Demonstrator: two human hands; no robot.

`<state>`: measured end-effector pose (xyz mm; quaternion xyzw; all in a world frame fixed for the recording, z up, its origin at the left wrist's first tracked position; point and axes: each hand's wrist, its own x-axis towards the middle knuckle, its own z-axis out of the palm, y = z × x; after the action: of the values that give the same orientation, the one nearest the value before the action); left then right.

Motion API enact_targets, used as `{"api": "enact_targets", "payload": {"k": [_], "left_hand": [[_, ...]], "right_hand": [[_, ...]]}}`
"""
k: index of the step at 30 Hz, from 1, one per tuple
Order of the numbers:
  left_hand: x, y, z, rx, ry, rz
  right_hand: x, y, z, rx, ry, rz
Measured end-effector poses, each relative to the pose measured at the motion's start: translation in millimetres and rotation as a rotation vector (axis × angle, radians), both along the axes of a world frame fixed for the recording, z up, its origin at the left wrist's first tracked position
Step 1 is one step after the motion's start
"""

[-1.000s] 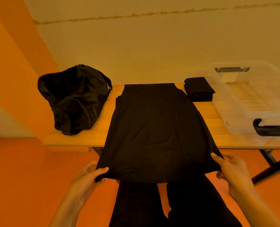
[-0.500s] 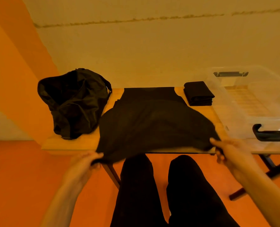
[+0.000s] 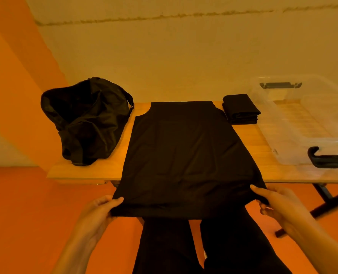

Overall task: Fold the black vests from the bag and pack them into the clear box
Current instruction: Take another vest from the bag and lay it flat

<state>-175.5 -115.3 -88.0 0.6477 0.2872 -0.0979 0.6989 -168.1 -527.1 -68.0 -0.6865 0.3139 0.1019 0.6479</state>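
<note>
Head: black vest (image 3: 186,155) flat again

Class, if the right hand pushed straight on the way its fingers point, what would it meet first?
The black vest, whose hem corner the right hand pinches; it points forward-left across the cloth. Then probably the table edge; depth is unclear.
</note>
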Motion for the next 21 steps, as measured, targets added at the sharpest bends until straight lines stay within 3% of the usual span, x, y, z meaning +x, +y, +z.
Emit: {"api": "enact_targets", "payload": {"k": [10,15,21], "left_hand": [[-13.7,1.7,-10.1,0.124,-0.101,-0.049],[-12.7,0.6,-11.2,0.132,-0.195,0.107],[-24.1,2.0,-11.2,0.285,-0.364,-0.102]], "right_hand": [[-12.4,1.4,-8.3,-0.219,-0.091,0.033],[-15.1,-4.1,-3.0,-0.065,-0.014,0.008],[-24.4,-14.8,5.1,-0.037,0.04,0.088]]}}
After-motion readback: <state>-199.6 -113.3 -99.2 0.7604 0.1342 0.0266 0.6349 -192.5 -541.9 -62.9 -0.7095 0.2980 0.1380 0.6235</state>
